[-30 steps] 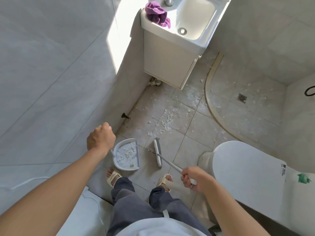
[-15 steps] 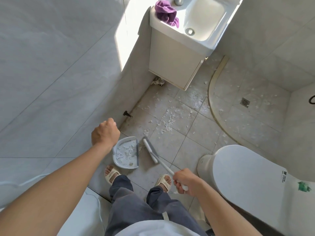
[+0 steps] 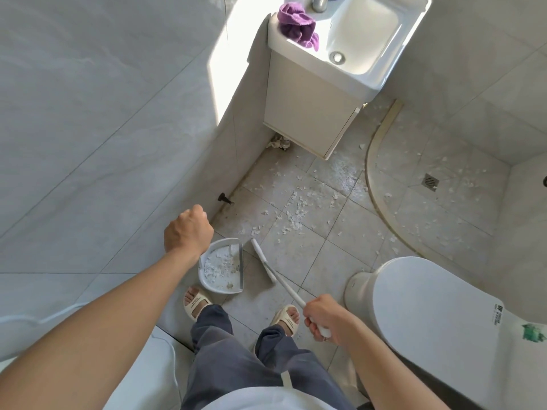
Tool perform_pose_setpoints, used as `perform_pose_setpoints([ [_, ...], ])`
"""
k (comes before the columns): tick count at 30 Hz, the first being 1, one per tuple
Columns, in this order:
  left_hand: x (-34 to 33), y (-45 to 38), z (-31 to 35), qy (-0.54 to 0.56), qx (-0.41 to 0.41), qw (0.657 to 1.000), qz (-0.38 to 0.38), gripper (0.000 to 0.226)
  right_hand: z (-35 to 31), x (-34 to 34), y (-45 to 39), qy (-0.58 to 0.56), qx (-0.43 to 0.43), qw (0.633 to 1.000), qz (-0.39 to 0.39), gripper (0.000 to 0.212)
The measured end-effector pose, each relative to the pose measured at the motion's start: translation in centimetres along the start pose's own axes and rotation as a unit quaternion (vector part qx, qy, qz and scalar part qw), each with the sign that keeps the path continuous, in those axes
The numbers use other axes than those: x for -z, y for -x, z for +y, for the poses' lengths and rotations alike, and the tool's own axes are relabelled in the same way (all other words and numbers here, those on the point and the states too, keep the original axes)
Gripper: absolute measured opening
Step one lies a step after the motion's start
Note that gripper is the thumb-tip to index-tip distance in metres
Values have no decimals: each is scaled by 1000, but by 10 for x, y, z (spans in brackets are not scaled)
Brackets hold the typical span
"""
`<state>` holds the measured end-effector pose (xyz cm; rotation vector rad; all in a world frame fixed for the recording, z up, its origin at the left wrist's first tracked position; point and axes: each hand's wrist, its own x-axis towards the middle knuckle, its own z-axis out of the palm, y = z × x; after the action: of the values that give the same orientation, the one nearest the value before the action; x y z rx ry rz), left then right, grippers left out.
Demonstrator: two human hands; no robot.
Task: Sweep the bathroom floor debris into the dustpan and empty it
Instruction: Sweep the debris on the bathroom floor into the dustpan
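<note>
The left hand (image 3: 188, 230) is closed in a fist above the dustpan (image 3: 220, 266); it seems to hold the dustpan's handle, but the handle is hidden under the hand, so I cannot tell for sure. The dustpan stands on the floor (image 3: 299, 253) just in front of the left foot (image 3: 196, 303), with its open edge to 3 o'clock. White debris lies inside it.

The right hand (image 3: 327, 321) has its fingers curled around the end of the white broom handle (image 3: 288, 291). The handle goes from the hand toward 10 o'clock, down to the brush (image 3: 263, 260), which lies on the tiles just beside the open edge of the dustpan, at its 3 o'clock side.

More debris (image 3: 291, 218) is scattered on the floor at 1 o'clock from the dustpan, and also further, near the drain (image 3: 429, 182).

The toilet (image 3: 420, 315) is at 3 o'clock from the right hand. The sink (image 3: 390, 63) is at 12 o'clock, with a purple cloth (image 3: 297, 23) on its rim.
</note>
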<state>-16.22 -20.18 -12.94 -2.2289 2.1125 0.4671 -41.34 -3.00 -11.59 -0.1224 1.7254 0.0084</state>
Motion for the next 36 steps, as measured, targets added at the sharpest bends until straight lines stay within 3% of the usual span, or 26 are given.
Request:
perform_pose_setpoints([
  [6,4,4,-12,0,3,1000,-2,23,-9,22,13,-45,27,999,-16,20],
  [11,17,6,-38,-4,22,1000,-13,25,-27,20,21,93,119,988,34,22],
  [18,44,18,-51,54,133,990,-13,29,-91,8,-26,266,183,942,90,23],
  [23,56,36,-60,72,206,976,1,29,-114,-6,-57,317,172,929,87,25],
  [31,54,43,-63,103,233,967,9,30,-55,42,-66,461,127,873,92,36],
  [36,50,32,-36,102,196,975,-2,27,-14,107,-57,422,74,895,121,27],
])
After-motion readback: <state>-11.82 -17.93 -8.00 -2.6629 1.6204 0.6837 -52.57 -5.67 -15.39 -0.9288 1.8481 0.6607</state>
